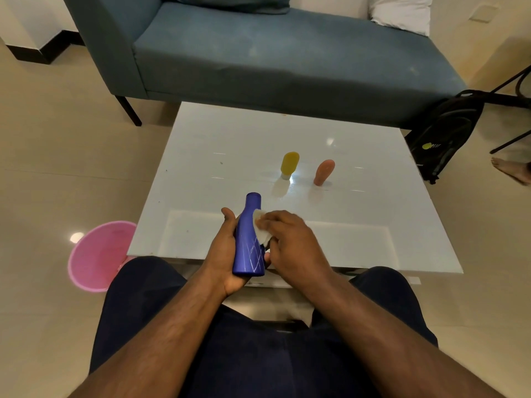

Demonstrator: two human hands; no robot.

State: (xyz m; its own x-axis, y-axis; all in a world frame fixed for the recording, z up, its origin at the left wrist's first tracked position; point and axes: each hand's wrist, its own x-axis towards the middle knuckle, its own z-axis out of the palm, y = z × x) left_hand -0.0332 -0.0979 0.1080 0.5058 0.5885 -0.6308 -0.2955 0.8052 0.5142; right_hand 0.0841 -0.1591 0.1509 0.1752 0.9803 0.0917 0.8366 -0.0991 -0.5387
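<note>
My left hand (225, 254) grips a blue bottle (248, 239) from below and the left, over the near edge of the white table (230, 145). The bottle tilts away from me, its neck pointing towards the sofa. My right hand (290, 242) holds a small white cloth (260, 229) against the bottle's right side. On the table farther back stand a yellow bottle (289, 164), cap down, and a peach bottle (324, 171) to its right.
A pink plastic bin (97, 254) sits on the floor at the table's near left corner. A blue-grey sofa (258, 58) runs along the far side. A black backpack (446, 130) leans at the right, with a person's bare foot (510, 170) beyond it.
</note>
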